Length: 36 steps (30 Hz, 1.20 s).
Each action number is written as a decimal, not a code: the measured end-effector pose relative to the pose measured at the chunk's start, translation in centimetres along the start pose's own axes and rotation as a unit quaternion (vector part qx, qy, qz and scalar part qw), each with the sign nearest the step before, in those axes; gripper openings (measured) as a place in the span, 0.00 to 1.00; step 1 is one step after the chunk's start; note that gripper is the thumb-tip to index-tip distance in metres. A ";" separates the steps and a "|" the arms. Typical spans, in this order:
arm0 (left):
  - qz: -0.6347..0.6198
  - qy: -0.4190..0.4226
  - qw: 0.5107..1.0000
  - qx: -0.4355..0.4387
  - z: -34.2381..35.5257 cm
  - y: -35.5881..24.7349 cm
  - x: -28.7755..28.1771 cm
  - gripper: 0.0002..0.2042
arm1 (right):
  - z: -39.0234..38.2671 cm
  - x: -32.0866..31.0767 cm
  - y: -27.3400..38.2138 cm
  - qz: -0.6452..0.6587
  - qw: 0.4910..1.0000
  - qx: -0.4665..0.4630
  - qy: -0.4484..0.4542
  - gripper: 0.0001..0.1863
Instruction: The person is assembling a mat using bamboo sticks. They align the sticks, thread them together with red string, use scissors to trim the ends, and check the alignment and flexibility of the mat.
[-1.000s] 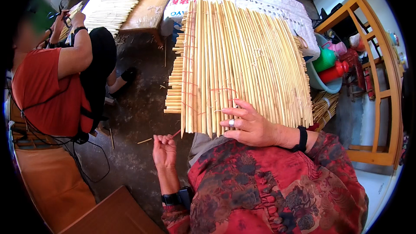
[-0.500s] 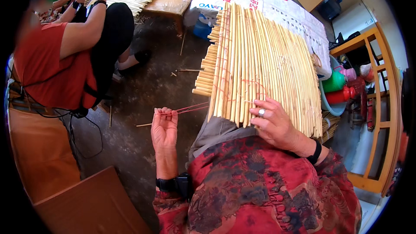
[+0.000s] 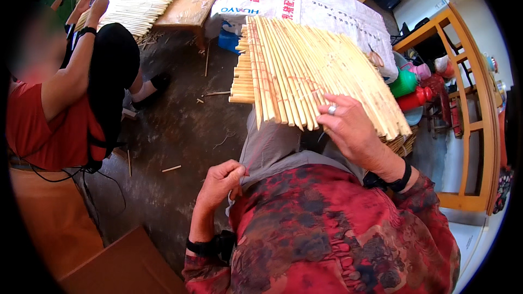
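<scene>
A mat of pale peeled sticks (image 3: pixel 305 71), bound with red thread near its left side, slants over my lap and the white-covered surface. My right hand (image 3: pixel 357 130), with a ring, is at the mat's near edge; its curled fingers grip the stick ends there. Below and left of the mat, my left hand (image 3: pixel 220 185) is closed in a pinch on thin red thread (image 3: pixel 255 158) that runs up toward the mat. Shorter stick ends jut out along the mat's left side.
A pair of scissors (image 3: pixel 375 57) lies on the printed white sacking (image 3: pixel 348 16). At left, a person in red (image 3: pixel 41 114) sits beside another stick mat (image 3: pixel 147 5) on a wooden table (image 3: pixel 190 11). A wooden frame (image 3: pixel 471 125) stands right, near a green container (image 3: pixel 403 83).
My left hand has come down and right toward my lap with the thread, turning over. My right hand has lifted slightly, and the mat's near edge has shifted up in view.
</scene>
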<state>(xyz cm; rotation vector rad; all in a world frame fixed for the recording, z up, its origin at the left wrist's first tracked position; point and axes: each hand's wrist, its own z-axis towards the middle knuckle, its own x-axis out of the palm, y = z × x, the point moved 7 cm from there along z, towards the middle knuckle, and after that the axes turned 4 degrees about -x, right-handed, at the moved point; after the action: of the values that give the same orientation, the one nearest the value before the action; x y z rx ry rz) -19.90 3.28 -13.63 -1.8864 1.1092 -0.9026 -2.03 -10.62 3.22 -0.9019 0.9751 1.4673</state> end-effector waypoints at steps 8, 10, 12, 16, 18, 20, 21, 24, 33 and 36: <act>-0.031 0.040 0.999 -0.014 0.2 2.0 0.1 0.10 | -3.0 -0.7 4.4 0.068 0.982 -0.174 -0.035 0.12; -0.027 0.043 0.999 -0.017 0.2 1.7 0.3 0.10 | -4.6 1.1 5.6 0.162 0.964 -0.209 0.016 0.15; -0.034 0.050 0.998 -0.022 0.4 1.9 0.2 0.10 | -6.5 6.1 3.4 0.240 0.952 0.010 0.192 0.13; -0.035 0.052 0.997 -0.050 0.3 2.3 0.1 0.10 | -9.0 12.6 -1.4 0.577 0.726 0.373 0.041 0.13; -0.048 0.065 0.995 -0.063 0.2 2.4 0.4 0.10 | -7.8 14.5 -2.5 0.651 0.678 0.340 0.032 0.15; -0.045 0.072 0.994 -0.072 0.2 2.2 0.7 0.10 | -6.2 15.5 -2.5 0.733 0.601 0.316 -0.035 0.17; -0.039 0.075 0.993 -0.077 0.3 2.3 0.8 0.11 | -5.4 15.1 -2.2 0.756 0.584 0.291 -0.049 0.17; -0.029 0.082 0.992 -0.086 0.6 2.2 1.2 0.11 | -4.8 15.4 -2.6 0.810 0.513 0.275 -0.067 0.16; 0.054 0.084 0.990 -0.094 1.6 1.8 1.1 0.14 | -5.1 15.9 -3.0 0.820 0.495 0.272 -0.089 0.17; 0.115 0.034 0.993 -0.015 2.7 0.0 0.1 0.11 | -6.3 14.9 -3.5 0.795 0.535 0.275 -0.077 0.17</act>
<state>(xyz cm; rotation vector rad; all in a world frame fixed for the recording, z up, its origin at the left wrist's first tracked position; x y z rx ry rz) -17.56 3.84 -14.83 -1.7180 1.3573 -0.8282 -0.07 -10.78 -13.19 1.0540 2.1317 2.2378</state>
